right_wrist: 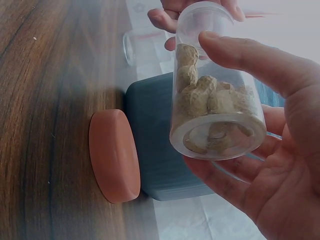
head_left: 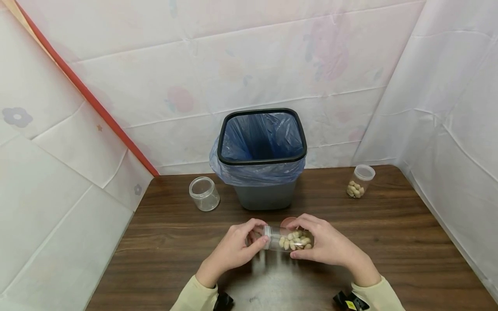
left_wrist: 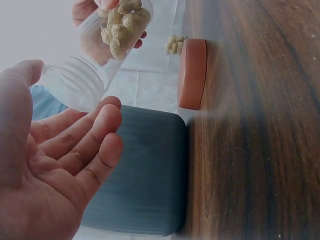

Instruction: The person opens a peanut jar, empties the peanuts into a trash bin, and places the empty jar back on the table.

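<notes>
A clear plastic jar (head_left: 275, 239) with peanuts in it lies sideways between both hands, above the table. My right hand (head_left: 328, 242) grips its base end, thumb on one side and fingers on the other, with the peanuts (right_wrist: 210, 95) gathered near the base. My left hand (head_left: 233, 244) has its thumb and fingers around the threaded mouth end (left_wrist: 75, 82), which shows no lid. Just beyond the jar, a round orange-red lid-like piece (right_wrist: 114, 156) sits on the table, partly hidden in the head view.
A grey bin (head_left: 266, 196) lined with a blue bag stands behind the hands. An open clear jar (head_left: 206, 198) is left of it. At the far right stands a smaller clear jar (head_left: 359, 181) holding peanuts. White sheeting (head_left: 264, 77) encloses the wooden table (head_left: 408, 242).
</notes>
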`<act>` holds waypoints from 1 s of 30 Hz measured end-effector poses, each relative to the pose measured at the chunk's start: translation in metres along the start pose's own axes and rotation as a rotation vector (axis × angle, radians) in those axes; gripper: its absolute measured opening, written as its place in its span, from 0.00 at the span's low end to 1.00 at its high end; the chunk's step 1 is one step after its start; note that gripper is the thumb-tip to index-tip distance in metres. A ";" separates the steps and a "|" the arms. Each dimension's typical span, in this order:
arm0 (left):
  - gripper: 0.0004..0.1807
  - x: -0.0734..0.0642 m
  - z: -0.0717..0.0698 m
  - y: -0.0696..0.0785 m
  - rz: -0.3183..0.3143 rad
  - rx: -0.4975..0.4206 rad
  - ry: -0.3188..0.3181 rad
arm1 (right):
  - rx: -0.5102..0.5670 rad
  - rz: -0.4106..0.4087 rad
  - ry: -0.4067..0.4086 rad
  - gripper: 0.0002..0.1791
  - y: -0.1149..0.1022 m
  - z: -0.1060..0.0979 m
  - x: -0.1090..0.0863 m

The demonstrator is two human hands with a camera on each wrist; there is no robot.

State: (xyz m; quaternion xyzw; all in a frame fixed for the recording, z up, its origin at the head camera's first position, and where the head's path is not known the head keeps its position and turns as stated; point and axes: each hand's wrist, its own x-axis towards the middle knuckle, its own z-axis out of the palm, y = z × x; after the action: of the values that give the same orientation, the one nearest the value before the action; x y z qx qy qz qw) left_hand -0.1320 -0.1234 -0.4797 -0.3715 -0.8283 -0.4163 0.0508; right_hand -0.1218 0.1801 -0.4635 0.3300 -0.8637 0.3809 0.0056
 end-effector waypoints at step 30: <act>0.37 -0.002 -0.011 0.003 0.088 0.008 0.004 | -0.018 -0.028 0.024 0.28 0.003 -0.003 -0.002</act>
State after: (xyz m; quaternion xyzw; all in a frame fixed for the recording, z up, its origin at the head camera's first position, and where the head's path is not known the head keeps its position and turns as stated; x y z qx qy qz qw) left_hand -0.1306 -0.1312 -0.4717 -0.4066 -0.8126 -0.4113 0.0724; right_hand -0.1230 0.1846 -0.4643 0.3374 -0.8622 0.3771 0.0243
